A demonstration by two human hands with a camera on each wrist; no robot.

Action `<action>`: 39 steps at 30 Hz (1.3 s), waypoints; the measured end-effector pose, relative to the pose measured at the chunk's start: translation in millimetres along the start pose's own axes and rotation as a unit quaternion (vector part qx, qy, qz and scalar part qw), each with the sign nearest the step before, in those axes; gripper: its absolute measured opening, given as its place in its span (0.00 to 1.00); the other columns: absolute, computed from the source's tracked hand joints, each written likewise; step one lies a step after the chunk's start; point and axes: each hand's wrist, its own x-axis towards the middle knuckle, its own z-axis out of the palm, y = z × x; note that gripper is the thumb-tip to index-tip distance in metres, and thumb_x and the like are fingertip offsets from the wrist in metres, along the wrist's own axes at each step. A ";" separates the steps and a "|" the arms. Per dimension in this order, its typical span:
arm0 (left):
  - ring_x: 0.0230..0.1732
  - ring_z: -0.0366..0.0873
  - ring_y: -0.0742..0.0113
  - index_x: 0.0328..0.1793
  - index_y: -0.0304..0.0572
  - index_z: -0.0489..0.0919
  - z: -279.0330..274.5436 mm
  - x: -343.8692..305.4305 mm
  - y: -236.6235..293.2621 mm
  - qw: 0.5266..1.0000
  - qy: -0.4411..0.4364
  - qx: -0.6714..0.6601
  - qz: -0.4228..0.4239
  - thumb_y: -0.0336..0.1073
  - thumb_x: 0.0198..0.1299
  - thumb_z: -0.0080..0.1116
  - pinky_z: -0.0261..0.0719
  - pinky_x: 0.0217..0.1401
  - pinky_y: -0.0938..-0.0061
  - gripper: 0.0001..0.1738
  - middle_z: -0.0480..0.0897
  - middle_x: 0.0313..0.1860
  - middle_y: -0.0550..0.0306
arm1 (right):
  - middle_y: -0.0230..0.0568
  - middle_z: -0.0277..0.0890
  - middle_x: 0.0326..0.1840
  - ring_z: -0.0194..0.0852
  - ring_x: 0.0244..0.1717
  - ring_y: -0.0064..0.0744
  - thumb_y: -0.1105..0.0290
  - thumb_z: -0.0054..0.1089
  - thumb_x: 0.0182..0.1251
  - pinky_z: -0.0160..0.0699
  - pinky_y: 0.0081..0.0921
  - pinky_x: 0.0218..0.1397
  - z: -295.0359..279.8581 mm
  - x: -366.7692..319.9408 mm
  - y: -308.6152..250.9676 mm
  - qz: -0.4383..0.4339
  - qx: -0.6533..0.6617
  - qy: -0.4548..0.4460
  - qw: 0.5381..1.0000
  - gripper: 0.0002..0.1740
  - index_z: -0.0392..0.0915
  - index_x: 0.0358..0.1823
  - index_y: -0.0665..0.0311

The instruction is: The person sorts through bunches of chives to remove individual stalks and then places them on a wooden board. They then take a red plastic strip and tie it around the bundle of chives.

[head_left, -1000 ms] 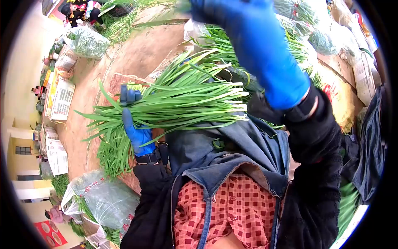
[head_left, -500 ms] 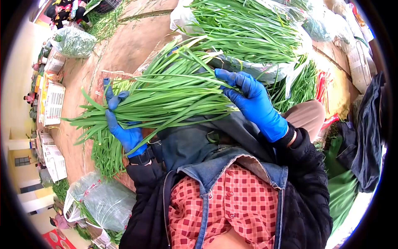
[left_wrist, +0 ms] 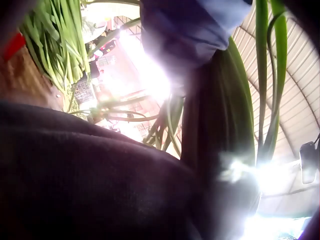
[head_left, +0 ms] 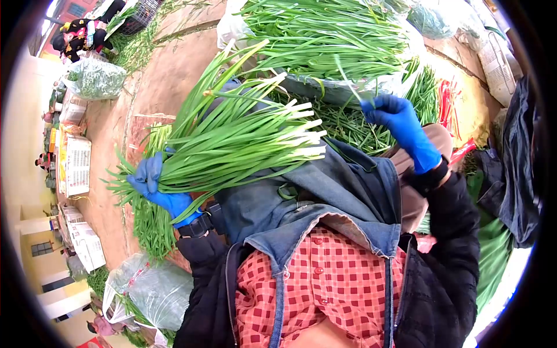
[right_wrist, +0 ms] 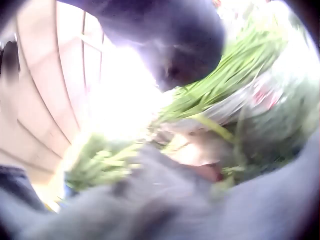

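Observation:
My left hand [head_left: 159,188], in a blue glove, grips a thick bunch of garlic chives [head_left: 243,148] near its leafy tips. The pale cut ends point right, over the denim apron [head_left: 261,200] on my lap. In the left wrist view, the gloved fingers [left_wrist: 190,30] are close to broad green leaves [left_wrist: 245,100]. To the right of the bunch and apart from it, my gloved right hand [head_left: 403,124] pinches one thin pale-green leaf [head_left: 348,78], which sticks up from the fingertips. The right wrist view is blurred, with the glove [right_wrist: 170,45] dark at its top.
A large heap of chives [head_left: 331,35] lies in a plastic bag in front of me. Loose trimmings [head_left: 354,124] cover the floor below it. Red ties [head_left: 448,110] lie at the right. A filled clear bag [head_left: 156,290] and white crates [head_left: 76,165] stand at the left.
My right hand came down from high up to the bunch's pale ends, then drew away right with a thin leaf. My left hand's fingers, spread earlier, now curl round the bunch.

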 end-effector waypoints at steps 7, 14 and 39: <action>0.25 0.62 0.79 0.21 0.59 0.63 16.8 3.7 -13.7 0.999 -0.048 0.000 -0.022 0.50 0.64 0.48 0.60 0.59 0.63 0.19 0.61 0.10 0.78 | 0.48 0.80 0.43 0.79 0.44 0.42 0.55 0.54 0.66 0.75 0.32 0.50 54.0 17.2 -38.7 -0.186 -0.168 -0.152 0.956 0.20 0.79 0.49 0.63; 0.25 0.63 0.79 0.22 0.60 0.64 23.7 8.4 -8.2 0.995 -0.079 0.033 -0.044 0.49 0.62 0.50 0.61 0.58 0.63 0.17 0.63 0.11 0.78 | 0.37 0.78 0.50 0.72 0.50 0.23 0.65 0.64 0.61 0.70 0.24 0.58 108.8 55.4 -28.6 -0.071 -0.128 -0.311 0.939 0.19 0.77 0.53 0.63; 0.23 0.63 0.77 0.21 0.57 0.62 -7.0 -0.9 17.6 0.987 0.037 0.144 0.054 0.48 0.68 0.39 0.64 0.54 0.64 0.20 0.59 0.09 0.77 | 0.45 0.79 0.47 0.75 0.48 0.33 0.55 0.57 0.64 0.70 0.27 0.55 94.6 55.1 -25.4 -0.090 -0.073 -0.222 0.968 0.25 0.76 0.53 0.68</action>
